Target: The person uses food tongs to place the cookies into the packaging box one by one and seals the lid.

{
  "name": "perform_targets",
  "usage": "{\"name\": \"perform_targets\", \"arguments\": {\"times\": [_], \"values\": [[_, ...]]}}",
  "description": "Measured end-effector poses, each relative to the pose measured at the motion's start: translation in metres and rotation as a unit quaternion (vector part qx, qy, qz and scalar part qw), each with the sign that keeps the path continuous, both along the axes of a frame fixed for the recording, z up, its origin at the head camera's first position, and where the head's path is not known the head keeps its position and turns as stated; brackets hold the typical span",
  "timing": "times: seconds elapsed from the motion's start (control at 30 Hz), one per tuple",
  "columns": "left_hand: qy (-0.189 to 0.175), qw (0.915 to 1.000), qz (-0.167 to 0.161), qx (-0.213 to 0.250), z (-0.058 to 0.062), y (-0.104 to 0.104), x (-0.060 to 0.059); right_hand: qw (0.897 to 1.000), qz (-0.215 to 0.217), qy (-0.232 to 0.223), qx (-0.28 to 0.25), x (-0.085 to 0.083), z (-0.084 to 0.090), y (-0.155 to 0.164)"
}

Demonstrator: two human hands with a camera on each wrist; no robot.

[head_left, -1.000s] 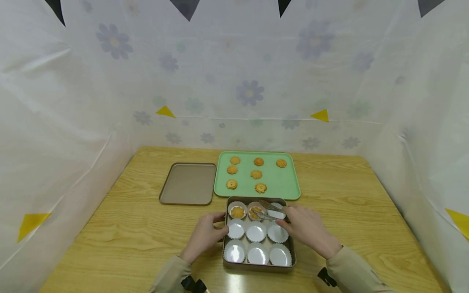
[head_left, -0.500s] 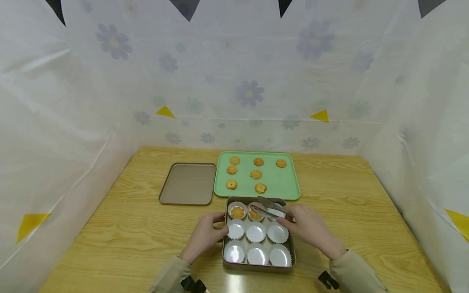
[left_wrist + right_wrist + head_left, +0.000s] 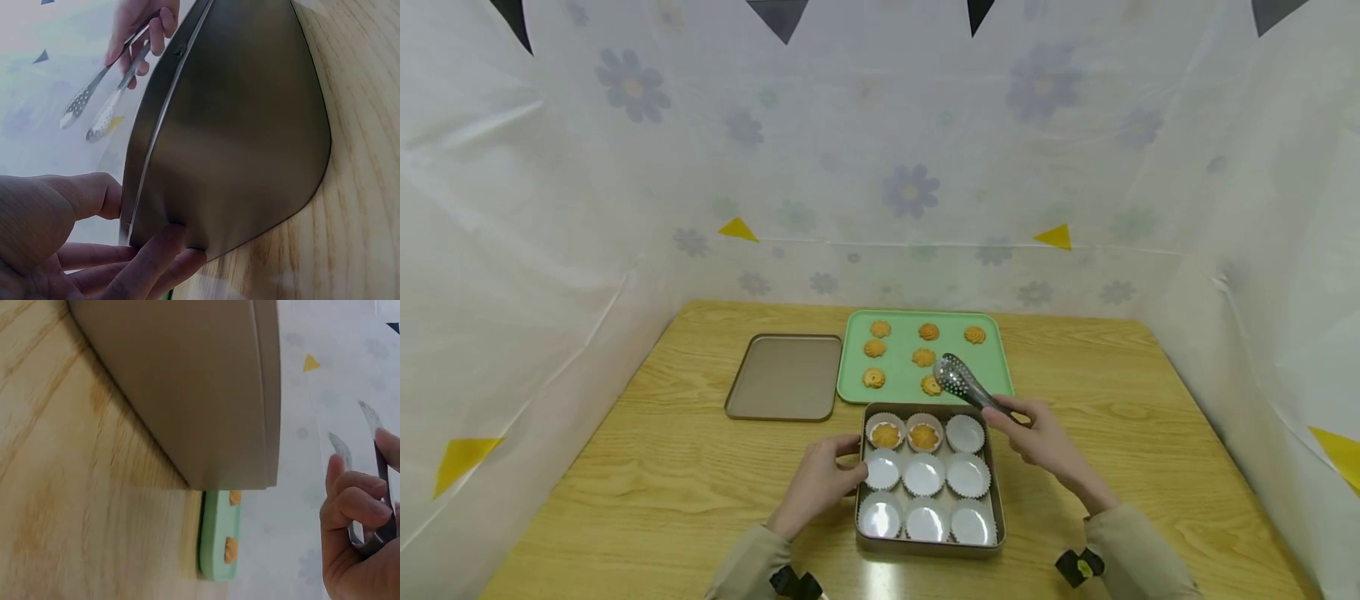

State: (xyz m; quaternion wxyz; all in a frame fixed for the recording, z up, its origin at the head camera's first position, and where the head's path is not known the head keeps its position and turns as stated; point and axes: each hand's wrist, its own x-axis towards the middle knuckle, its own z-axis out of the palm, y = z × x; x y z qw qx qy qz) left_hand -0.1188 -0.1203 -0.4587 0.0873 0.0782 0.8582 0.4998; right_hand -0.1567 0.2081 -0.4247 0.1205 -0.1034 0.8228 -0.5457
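Observation:
My left hand (image 3: 822,482) grips the left wall of a square metal tin (image 3: 928,550), thumb at the rim and fingers against the outside, as the left wrist view (image 3: 156,250) also shows. Inside stand rows of white paper cups (image 3: 925,475). Two back cups hold a golden cookie (image 3: 885,435) and another cookie (image 3: 923,437); the back right cup (image 3: 965,433) holds nothing. In my right hand (image 3: 1037,437) are metal tongs (image 3: 958,379) with perforated ends, held over the green tray's front edge. Their arms stand apart in the left wrist view, with no cookie between them.
Behind the tin lies a green tray (image 3: 973,379) with several piped cookies (image 3: 928,332) spread over it. A shallow brown metal lid or tray (image 3: 786,379) lies to its left. White floral sheeting (image 3: 910,150) surrounds the wooden table (image 3: 1097,392).
The tongs have come away from the cookie in the back middle cup and risen up to the green tray's front edge. That cookie stays in its cup. My left hand has not moved.

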Motion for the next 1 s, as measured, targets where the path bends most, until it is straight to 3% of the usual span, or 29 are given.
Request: {"name": "perform_targets", "arguments": {"times": [0.07,0.17,0.33,0.47,0.7,1.0], "values": [[0.001,1.0,-0.001,0.002,0.0,0.0,0.0,1.0,-0.019,0.022,0.008,-0.005,-0.002,0.004],[0.001,1.0,-0.001,0.003,0.0,0.0,0.0,0.993,-0.05,0.08,0.075,-0.017,-0.005,0.01],[0.006,1.0,-0.003,-0.003,0.0,0.0,0.0,0.965,-0.077,0.131,0.213,-0.044,-0.009,0.023],[0.006,1.0,-0.004,-0.002,-0.001,-0.001,0.0,0.949,-0.07,0.118,0.282,-0.069,-0.008,0.03],[0.005,1.0,-0.003,0.002,0.0,-0.001,0.0,0.937,-0.049,0.068,0.34,-0.107,-0.01,0.027],[0.004,1.0,0.0,-0.002,0.001,-0.001,0.0,0.92,-0.071,0.045,0.382,-0.128,-0.009,0.017]]}}
